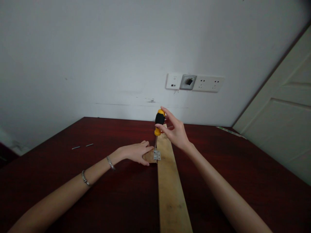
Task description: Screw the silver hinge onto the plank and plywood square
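Note:
My right hand (pixel 175 131) grips the yellow and black handle of a screwdriver (pixel 159 120), thumb on the near side and fingers on the far side. Its shaft points down, the tip at a small metal hinge (pixel 156 154). That hinge lies across the joint between a long wooden plank (pixel 170 181) and a short wood block (pixel 148 157). Over the block lies my left hand (pixel 137 152), thumb and fingers closed around its sides. Whether the tip sits in a screw head is too small to tell.
Two thin metal bits (pixel 82 146) lie on the dark red table (pixel 109 194) at the left. Behind the table is a white wall with a row of sockets (pixel 195 83). A flat green and white strip (pixel 230 131) rests at the back right, near a white door (pixel 286 106).

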### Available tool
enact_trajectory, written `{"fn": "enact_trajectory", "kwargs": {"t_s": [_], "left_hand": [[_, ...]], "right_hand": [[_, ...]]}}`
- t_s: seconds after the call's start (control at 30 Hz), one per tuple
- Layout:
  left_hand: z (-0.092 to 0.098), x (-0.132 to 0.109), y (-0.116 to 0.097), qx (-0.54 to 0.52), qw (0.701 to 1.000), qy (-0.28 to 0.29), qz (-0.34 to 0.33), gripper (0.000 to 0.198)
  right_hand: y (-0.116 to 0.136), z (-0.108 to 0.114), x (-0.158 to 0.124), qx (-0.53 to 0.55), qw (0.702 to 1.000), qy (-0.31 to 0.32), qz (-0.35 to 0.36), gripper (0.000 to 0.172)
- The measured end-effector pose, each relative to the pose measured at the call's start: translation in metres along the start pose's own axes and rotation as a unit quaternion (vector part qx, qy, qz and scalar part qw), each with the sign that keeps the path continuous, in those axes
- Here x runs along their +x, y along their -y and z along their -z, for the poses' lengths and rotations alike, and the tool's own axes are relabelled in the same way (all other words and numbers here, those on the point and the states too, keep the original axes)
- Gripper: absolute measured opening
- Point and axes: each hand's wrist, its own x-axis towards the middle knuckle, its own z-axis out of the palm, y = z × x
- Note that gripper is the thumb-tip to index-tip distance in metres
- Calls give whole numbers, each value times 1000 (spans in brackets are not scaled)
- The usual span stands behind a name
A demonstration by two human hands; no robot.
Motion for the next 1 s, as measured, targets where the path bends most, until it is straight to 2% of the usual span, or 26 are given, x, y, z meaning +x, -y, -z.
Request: {"fn": "enact_trajectory", "kwargs": {"t_s": [0.63, 1.0], "left_hand": [[1, 1, -3, 13, 1000, -1, 4, 75], [2, 1, -2, 18, 1000, -7, 1, 71]], "right_hand": [[-1, -1, -1, -17, 1000, 18, 20, 65], [6, 4, -2, 10, 999, 26, 27, 57]]}}
